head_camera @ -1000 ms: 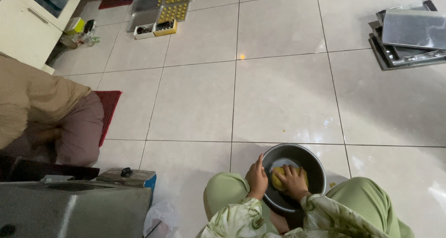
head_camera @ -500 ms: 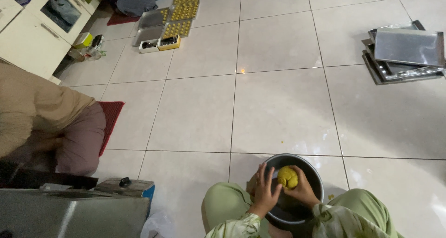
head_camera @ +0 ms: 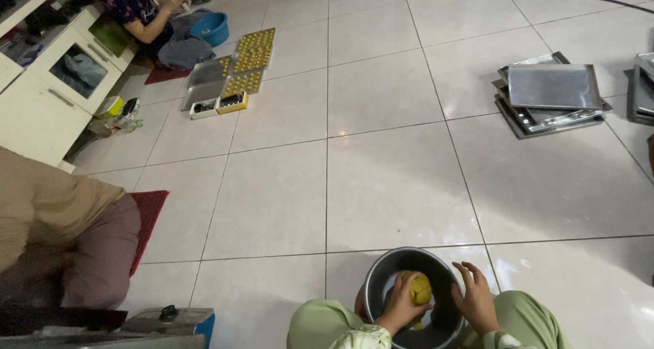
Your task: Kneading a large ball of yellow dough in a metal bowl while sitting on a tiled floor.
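A dark metal bowl (head_camera: 381, 270) sits on the tiled floor between my knees at the bottom of the head view. My left hand (head_camera: 400, 307) grips a yellow lump of dough (head_camera: 420, 289) inside the bowl. My right hand (head_camera: 477, 298) rests over the bowl's right rim, fingers curled, just right of the dough. My green sleeves and trouser legs frame the bowl.
A stack of steel baking trays (head_camera: 552, 90) lies at the right. Trays filled with small yellow pastries (head_camera: 246, 59) lie at the upper left, next to a seated person (head_camera: 136, 15) and a blue basin (head_camera: 211, 28). Another person (head_camera: 61, 240) sits at the left by a white cabinet (head_camera: 48, 90).
The view has tilted upward, showing more of the far floor and the seated person. The bowl and my hands have slid toward the bottom edge; my left hand stays on the dough.
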